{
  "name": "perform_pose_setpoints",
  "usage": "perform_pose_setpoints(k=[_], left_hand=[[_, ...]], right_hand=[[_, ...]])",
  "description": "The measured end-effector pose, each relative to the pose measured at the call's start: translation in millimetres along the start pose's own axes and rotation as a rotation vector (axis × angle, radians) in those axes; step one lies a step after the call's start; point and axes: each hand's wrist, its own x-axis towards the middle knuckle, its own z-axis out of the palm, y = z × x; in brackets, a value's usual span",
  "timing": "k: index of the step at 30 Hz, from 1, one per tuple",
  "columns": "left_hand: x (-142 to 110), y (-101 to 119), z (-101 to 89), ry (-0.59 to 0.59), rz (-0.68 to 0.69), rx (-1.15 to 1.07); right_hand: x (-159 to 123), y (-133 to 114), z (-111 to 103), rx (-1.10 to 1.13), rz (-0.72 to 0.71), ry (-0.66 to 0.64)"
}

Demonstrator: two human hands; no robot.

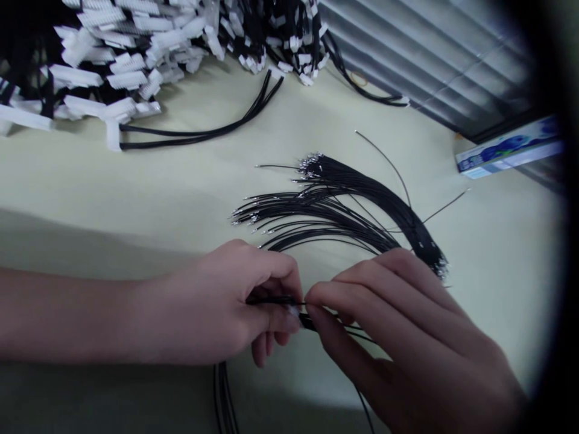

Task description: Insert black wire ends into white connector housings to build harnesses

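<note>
My left hand (226, 307) is closed in a pinch around thin black wires and a small white connector (293, 311) at its fingertips. My right hand (407, 331) meets it from the right, fingers pinched on a thin black wire (344, 330) that touches the connector. Black wires (222, 398) trail down from my left hand toward the near edge. Just beyond both hands lies a fanned bundle of loose black wires (344, 205) with metal tips, resting on the pale table (136, 187).
A large heap of finished black cables with white connectors (136, 54) fills the far left and back. One cable set (203, 129) stretches out from it. A blue and white box (506, 147) lies at the right, by grey slatted panels (429, 48).
</note>
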Motion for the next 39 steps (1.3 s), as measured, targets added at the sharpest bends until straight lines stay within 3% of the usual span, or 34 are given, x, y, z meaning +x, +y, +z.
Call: perform_pose_setpoints(k=[3,7,10,12,19,26,39], left_hand=[[-1,0,0.8,0.002,-0.006,0.061],[-6,-1,1.5,-0.001,0.072,0.356],[-9,-2,1.3,-0.053,0.197,0.548],[-10,-3,1.5,-0.069,0.232,0.603],[-9,-2,1.0,-0.045,0.314,0.563],[-8,0,1.4,-0.038,0.195,0.581],[-10,-2,2.0,-0.013,0.202,0.564]], right_hand=[[4,2,-8,0.131,0.035,-0.005],[8,12,-12,0.301,0.167,-0.023],[11,23,1,0.093,0.126,0.048],[12,29,11,-0.032,0.025,0.005],[18,35,15,-0.212,-0.186,-0.083],[20,39,11,-0.276,-0.351,-0.113],[17,40,10,-0.248,-0.149,-0.264]])
